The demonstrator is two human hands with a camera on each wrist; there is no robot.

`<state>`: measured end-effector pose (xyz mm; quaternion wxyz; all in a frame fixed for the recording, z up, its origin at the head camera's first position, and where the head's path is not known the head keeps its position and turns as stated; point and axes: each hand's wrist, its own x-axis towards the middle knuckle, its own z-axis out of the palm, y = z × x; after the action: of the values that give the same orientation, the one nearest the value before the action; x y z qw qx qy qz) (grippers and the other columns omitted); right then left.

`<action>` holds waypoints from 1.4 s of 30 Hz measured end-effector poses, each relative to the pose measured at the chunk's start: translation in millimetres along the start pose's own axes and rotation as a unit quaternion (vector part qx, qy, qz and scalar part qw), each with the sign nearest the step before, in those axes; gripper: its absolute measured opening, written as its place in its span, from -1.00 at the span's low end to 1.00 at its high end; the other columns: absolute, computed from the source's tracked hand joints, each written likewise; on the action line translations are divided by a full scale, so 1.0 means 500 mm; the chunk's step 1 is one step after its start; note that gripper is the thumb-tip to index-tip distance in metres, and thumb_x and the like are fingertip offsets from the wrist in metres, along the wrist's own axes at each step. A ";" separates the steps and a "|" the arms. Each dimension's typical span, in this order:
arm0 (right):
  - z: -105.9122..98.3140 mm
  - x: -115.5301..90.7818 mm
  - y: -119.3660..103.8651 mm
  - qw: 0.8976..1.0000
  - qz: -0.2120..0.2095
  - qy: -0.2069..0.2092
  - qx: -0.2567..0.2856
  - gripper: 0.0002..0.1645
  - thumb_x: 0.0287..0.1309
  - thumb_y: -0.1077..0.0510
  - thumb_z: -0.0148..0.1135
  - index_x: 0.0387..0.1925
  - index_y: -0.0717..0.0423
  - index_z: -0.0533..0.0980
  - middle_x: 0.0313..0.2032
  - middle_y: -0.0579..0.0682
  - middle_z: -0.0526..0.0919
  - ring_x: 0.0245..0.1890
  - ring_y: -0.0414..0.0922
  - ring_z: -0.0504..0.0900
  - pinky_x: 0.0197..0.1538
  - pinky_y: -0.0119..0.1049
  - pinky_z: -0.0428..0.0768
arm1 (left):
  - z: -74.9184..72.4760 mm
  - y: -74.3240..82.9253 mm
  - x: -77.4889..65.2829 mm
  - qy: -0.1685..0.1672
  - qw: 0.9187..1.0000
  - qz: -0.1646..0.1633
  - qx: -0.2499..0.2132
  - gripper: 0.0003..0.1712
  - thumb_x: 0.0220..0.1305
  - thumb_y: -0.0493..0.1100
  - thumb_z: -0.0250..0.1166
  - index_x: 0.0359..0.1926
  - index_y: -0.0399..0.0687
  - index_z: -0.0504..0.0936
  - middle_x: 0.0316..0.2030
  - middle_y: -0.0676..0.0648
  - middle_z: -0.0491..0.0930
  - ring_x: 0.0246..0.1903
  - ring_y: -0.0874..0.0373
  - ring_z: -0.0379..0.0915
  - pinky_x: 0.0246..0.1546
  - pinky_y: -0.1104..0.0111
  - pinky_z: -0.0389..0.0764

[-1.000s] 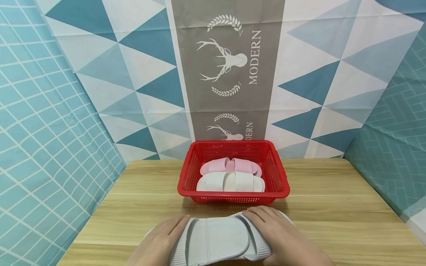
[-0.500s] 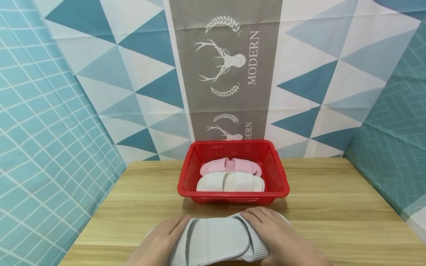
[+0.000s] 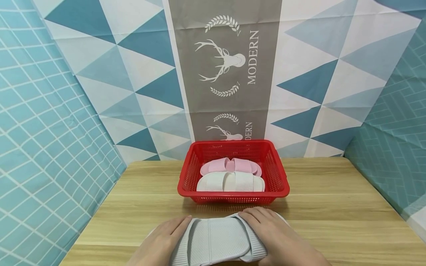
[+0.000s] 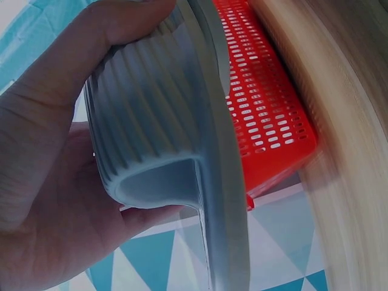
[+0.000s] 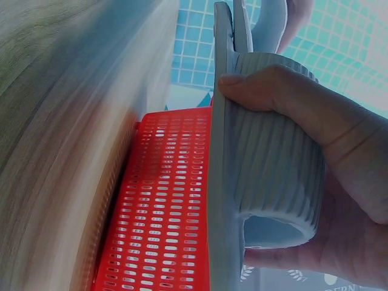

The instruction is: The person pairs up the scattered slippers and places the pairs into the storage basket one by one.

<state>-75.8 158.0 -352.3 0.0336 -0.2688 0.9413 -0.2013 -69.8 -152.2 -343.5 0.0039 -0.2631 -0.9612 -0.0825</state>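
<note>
A pair of light grey slippers (image 3: 219, 240), heel ends overlapping in the middle, is held above the table at the bottom of the head view. On its left side my left hand (image 3: 163, 238) grips one slipper round the ribbed strap (image 4: 151, 103), thumb at the sole edge. At the other end my right hand (image 3: 271, 232) grips the second slipper's ribbed strap (image 5: 276, 157), its thumb pressing the sole's edge. In both wrist views the soles sit apart from the tabletop. The toe ends are partly hidden behind the hands.
Just beyond the slippers a red perforated basket (image 3: 233, 194) stands on the wooden table (image 3: 143, 199). Inside it lie pink slippers (image 3: 216, 166) at the back and white slippers (image 3: 244, 183) in front. A patterned cloth wall (image 3: 299, 74) rises behind the table.
My right hand has shifted slightly left with its slipper, so the overlap looks a little tighter. The left hand stays almost in place. The basket has not moved.
</note>
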 end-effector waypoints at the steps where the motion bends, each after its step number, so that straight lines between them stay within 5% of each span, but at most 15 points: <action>1: 0.000 0.000 0.000 1.000 -0.003 0.001 -0.002 0.21 -0.44 -0.51 0.41 0.35 -0.33 0.20 0.25 -0.31 0.38 0.21 -0.14 0.37 0.20 0.08 0.55 | -0.001 0.000 0.000 -0.003 1.000 -0.001 -0.004 0.31 -0.43 0.52 0.43 0.38 0.02 0.29 0.23 0.03 0.45 0.13 0.08 0.44 0.08 0.06 0.60; 17: 0.010 0.006 -0.006 1.000 -0.014 0.006 -0.012 0.22 -0.41 -0.53 0.39 0.36 -0.28 0.20 0.26 -0.29 0.38 0.22 -0.15 0.37 0.22 0.06 0.53 | -0.005 0.011 0.009 -0.038 0.999 -0.018 -0.030 0.33 -0.45 0.53 0.43 0.38 0.02 0.29 0.25 0.01 0.44 0.16 0.03 0.42 0.10 0.02 0.58; 42: 0.009 0.007 -0.011 0.999 -0.024 0.003 -0.025 0.21 -0.40 -0.58 0.34 0.34 -0.24 0.23 0.24 -0.27 0.41 0.21 -0.15 0.39 0.22 0.06 0.53 | -0.004 0.015 0.010 -0.025 0.999 0.013 -0.020 0.28 -0.35 0.58 0.35 0.38 0.02 0.30 0.23 0.03 0.46 0.14 0.05 0.45 0.12 0.05 0.58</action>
<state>-75.3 150.6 -354.1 0.0191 -0.2910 0.9395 -0.1794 -70.4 -143.5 -340.0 -0.0241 -0.2771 -0.9558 -0.0953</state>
